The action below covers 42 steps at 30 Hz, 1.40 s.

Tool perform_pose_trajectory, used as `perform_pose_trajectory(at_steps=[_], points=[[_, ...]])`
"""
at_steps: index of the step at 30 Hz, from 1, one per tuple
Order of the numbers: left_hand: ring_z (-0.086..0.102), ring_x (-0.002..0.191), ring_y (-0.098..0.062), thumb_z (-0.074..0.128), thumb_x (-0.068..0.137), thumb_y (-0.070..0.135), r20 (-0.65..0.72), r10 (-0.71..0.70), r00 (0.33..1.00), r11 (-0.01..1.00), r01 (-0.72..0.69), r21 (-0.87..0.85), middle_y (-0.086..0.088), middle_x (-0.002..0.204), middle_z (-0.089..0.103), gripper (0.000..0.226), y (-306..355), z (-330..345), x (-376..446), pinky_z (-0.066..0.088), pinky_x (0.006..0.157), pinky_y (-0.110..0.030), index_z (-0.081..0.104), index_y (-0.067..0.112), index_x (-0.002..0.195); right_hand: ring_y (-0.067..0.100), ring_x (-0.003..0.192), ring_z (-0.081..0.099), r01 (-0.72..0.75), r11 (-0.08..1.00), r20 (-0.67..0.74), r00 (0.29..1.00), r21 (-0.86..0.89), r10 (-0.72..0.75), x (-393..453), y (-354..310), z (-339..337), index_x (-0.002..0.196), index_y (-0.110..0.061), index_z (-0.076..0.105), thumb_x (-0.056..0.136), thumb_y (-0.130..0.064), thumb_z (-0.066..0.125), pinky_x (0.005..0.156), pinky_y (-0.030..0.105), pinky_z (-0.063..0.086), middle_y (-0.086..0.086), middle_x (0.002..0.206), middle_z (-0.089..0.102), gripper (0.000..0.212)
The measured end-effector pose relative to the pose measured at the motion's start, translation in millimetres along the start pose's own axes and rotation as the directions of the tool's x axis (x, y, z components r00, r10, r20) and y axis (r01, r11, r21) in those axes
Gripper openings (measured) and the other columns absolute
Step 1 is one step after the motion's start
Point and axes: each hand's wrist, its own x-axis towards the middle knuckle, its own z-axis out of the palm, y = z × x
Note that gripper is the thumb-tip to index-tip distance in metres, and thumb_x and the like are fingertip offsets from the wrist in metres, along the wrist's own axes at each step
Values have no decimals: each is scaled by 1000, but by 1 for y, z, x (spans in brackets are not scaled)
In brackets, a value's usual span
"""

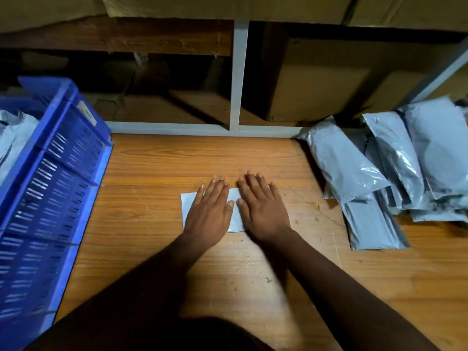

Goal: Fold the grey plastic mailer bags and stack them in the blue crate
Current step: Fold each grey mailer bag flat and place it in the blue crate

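A folded grey mailer bag point(234, 211) lies flat in the middle of the bench point(152, 173), its long axis running left to right, and both hands press down on it with straight fingers, so each grip is released rather than clasping anything. The left hand point(209, 215) covers the bag's left half and the right hand point(262, 214) its right end, thumbs nearly meeting. The blue crate point(58, 178), with folded bags already inside, stands well apart to the left, so the left hand is nearer for carrying it over. The pile of unfolded bags point(385, 168) sits off to the right.
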Motion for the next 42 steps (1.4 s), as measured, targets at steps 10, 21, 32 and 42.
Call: perform_pose_trajectory(at_steps=[10, 21, 32, 42], points=[[13, 159, -22, 26, 112, 36, -85, 45, 995, 997, -39, 70, -10, 169, 25, 57, 0, 12, -6, 21, 126, -47, 32, 5, 159, 25, 160, 3, -41, 998, -9, 999, -42, 41, -2, 2, 16, 165, -20, 20, 111, -43, 18, 128, 50, 9, 4, 173, 10, 59], [7, 159, -18, 23, 104, 66, -23, -130, 991, 990, 131, 46, -3, 172, 14, 79, -25, 10, -14, 10, 129, -45, 20, 14, 164, 22, 160, 0, -48, 999, -11, 999, -13, 47, -7, 10, 20, 166, -21, 14, 110, -49, 22, 129, 48, 6, 1, 174, 6, 63], [8, 159, -15, 1, 102, 63, 81, -105, 991, 995, 104, 7, 0, 171, 14, 81, -49, -13, -11, 6, 130, -42, 20, 16, 164, 26, 158, 15, -159, 983, -24, 987, 91, 161, -16, -2, -3, 154, -15, 43, 106, -54, 24, 129, 49, 6, 7, 170, 25, 65], [21, 157, -27, 24, 111, 31, -104, 74, 992, 993, -63, 103, -14, 168, 26, 56, -19, 11, -20, 19, 128, -45, 33, 3, 159, 27, 160, 10, 42, 999, -24, 999, -11, -43, -2, -31, 29, 164, -18, 27, 111, -39, 21, 128, 51, 9, 5, 172, 18, 57]])
